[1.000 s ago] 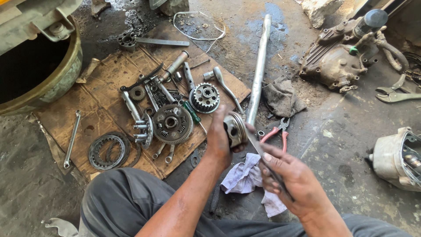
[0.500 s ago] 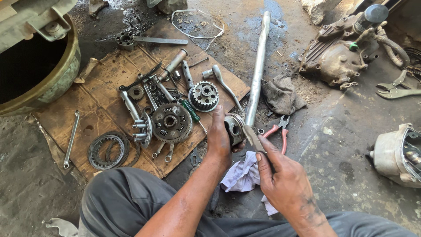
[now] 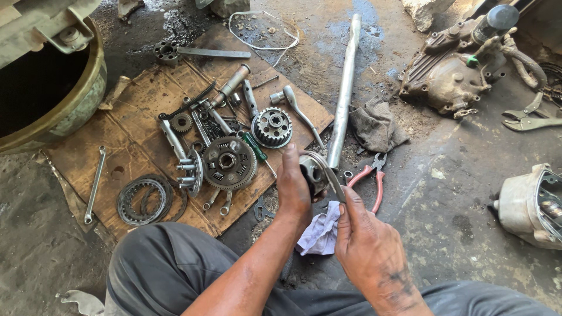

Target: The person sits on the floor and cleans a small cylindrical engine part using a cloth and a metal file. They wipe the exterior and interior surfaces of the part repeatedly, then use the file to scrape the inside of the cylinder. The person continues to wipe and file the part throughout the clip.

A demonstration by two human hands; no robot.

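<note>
Head view: left hand (image 3: 294, 186) grips round metal part (image 3: 313, 172); right hand (image 3: 366, 248) pinches thin tool (image 3: 333, 181) against it, beside long pipe (image 3: 344, 88).

A sheet of cardboard (image 3: 140, 117) lies on the floor (image 3: 456, 193) in front of the person's knees. On it, a large toothed hub (image 3: 229, 162) sits near the middle, with a smaller gear (image 3: 272, 127) to its right and a stack of rings (image 3: 142, 201) to its left. A spanner (image 3: 94, 184) lies at the cardboard's left edge. Right of the cardboard a long pipe (image 3: 344, 90) runs away from the person, a rag (image 3: 374, 124) beside it. Pliers (image 3: 370, 178) lie just right of the round part (image 3: 310, 172) in the left hand (image 3: 293, 187). The right hand (image 3: 369, 251) is nearer the person, above a cloth (image 3: 319, 234). An engine casing (image 3: 451, 76) lies far right.
</note>
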